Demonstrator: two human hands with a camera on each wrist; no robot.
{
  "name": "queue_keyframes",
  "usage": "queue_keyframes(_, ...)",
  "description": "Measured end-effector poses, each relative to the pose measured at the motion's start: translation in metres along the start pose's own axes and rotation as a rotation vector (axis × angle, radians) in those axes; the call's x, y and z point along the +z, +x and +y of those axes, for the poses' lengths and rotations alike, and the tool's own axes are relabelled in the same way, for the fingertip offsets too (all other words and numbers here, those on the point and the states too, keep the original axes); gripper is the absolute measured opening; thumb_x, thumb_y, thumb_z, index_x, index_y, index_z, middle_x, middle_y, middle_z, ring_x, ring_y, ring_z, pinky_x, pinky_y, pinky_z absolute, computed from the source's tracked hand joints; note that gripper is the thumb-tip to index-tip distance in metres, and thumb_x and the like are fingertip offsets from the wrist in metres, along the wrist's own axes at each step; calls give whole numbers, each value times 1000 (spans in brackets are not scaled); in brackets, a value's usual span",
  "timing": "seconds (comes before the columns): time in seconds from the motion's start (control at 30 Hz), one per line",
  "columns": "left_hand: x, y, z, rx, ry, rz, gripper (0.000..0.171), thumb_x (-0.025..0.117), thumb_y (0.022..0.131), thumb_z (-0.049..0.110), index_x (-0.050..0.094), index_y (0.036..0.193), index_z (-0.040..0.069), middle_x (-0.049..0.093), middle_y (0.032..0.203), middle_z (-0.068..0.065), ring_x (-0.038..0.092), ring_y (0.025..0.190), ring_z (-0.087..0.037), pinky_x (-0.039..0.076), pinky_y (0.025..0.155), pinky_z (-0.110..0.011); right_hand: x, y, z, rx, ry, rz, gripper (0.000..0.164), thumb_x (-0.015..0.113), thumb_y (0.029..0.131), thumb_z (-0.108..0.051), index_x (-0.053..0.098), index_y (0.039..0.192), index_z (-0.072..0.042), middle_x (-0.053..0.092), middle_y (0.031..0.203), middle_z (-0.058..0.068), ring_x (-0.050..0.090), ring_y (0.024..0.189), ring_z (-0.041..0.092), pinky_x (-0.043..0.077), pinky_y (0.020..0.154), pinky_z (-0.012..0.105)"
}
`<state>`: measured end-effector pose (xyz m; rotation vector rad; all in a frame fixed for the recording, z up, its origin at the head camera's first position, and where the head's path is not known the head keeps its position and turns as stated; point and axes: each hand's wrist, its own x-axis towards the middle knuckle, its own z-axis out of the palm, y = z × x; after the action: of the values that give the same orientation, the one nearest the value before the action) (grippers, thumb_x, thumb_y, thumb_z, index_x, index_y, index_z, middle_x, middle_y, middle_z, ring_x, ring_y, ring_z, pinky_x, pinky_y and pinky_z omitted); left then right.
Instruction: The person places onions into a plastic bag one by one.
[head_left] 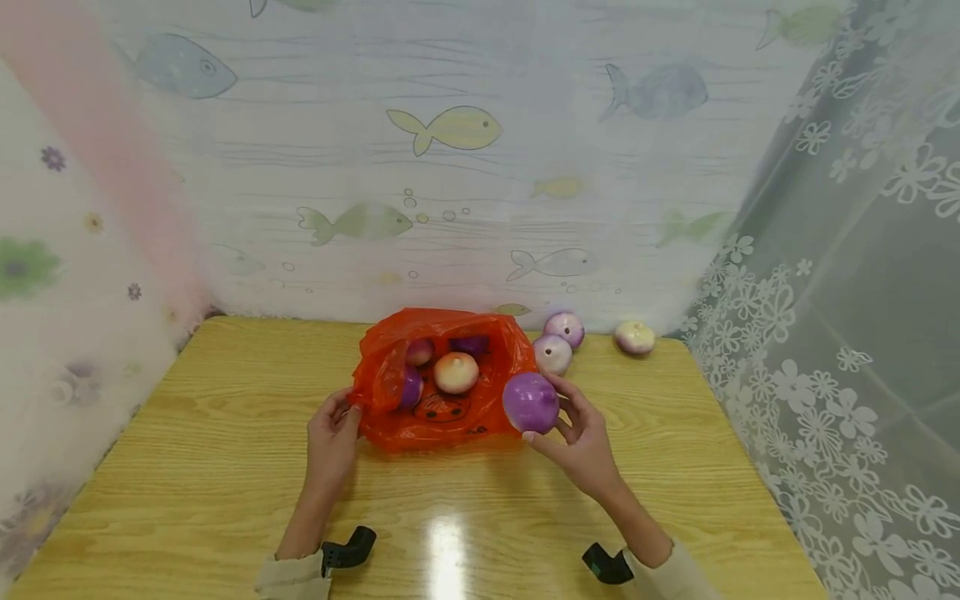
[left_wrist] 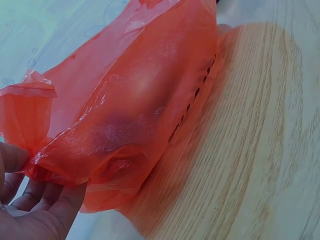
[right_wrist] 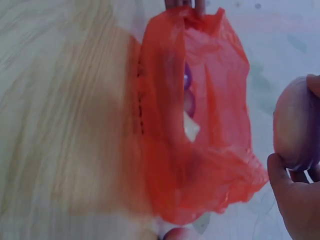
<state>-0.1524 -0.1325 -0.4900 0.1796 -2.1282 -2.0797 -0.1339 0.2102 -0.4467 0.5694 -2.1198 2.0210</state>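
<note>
A red plastic bag (head_left: 450,429) lies with its mouth spread wide on the table, holding several onions, among them a pale one (head_left: 456,372). At the bag's left edge my left hand (head_left: 333,437) pinches the plastic; the left wrist view shows the thumb and fingers on the gathered red film (left_wrist: 100,120). My right hand (head_left: 581,437) grips a purple onion (head_left: 530,403) by the bag's right edge. In the right wrist view that onion (right_wrist: 295,125) sits between thumb and fingers, beside the bag (right_wrist: 165,115).
Two purple-white onions (head_left: 553,355) lie together just right of the bag. Another pale onion (head_left: 634,337) is by the table's far right corner. The wooden table (head_left: 225,467) meets a fish-patterned curtain (head_left: 450,183) at the back, with a lace curtain (head_left: 817,433) on the right.
</note>
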Motion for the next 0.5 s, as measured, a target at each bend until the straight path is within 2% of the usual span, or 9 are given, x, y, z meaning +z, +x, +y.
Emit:
queue_keyframes(0.07, 0, 0, 0, 3, 0, -2, 32, 47, 109, 12, 53, 137, 1, 58, 133, -17, 63, 102, -1, 54, 84, -14, 7, 5, -3, 18, -15, -28, 78, 80, 80, 7, 42, 149, 2, 46, 149, 17, 56, 123, 17, 54, 98, 25)
queue_keyframes(0.3, 0, 1, -1, 8, -9, -1, 31, 47, 108, 10, 53, 137, 0, 58, 132, -16, 63, 101, -2, 55, 84, -15, 30, 25, -10, 111, -61, -114, 74, 83, 82, -2, 50, 147, -11, 53, 143, 12, 55, 126, 25, 54, 100, 31)
queue_keyframes(0.5, -1, 1, -3, 16, -19, -2, 32, 47, 108, 9, 53, 138, 0, 58, 131, -16, 63, 102, -3, 55, 85, -15, 51, 48, -13, 160, -108, -132, 74, 85, 81, -8, 51, 147, -16, 55, 141, 11, 55, 128, 29, 53, 102, 36)
